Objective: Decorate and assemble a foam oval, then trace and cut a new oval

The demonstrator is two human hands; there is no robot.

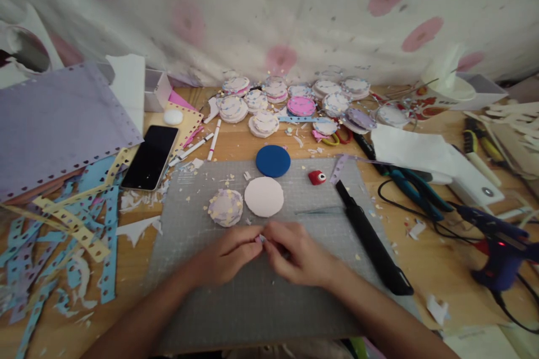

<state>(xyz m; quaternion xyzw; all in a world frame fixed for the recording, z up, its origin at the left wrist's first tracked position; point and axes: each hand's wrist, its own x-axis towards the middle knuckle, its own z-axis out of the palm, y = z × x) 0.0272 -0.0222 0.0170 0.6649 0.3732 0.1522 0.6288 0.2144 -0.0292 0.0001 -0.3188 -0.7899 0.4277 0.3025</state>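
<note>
My left hand (229, 255) and my right hand (298, 252) meet over the grey cutting mat (236, 314). Their fingertips pinch a tiny pinkish-blue piece (260, 239), apparently paper, mostly covered by the fingers. Just beyond them lies a plain white paper disc (264, 197) with a wavy edge. To its left is a layered lavender-and-cream paper disc (225, 207) with small yellowish hearts on it. A blue round disc (273, 161) and a small red paper punch (317, 177) are farther back. A black utility knife (374, 241) rests to the right of my right hand.
Several decorated paper discs (264, 122) crowd the back. On the left are a phone (151, 157), punched paper strips (110, 247) and a lavender sheet (63, 123). A glue gun (497, 247) with its cable, teal-handled pliers (412, 190) and a white paper sheet (408, 148) occupy the right.
</note>
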